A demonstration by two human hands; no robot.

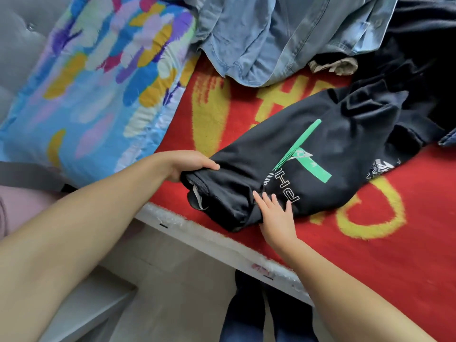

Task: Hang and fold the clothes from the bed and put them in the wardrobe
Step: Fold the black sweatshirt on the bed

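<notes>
A black T-shirt with a green print and white lettering lies on the red and yellow bed cover, partly folded over near the bed's edge. My left hand grips the shirt's collar end, fingers curled round the fabric. My right hand lies flat on the shirt's near fold, fingers straight. A light blue denim shirt is crumpled at the far side. More dark clothes are heaped at the far right.
A pillow with a bright multicoloured pattern lies at the left by a grey padded headboard. A small beige item sits between the denim and the dark heap. The bed's white edge runs diagonally; my legs stand on the tiled floor below.
</notes>
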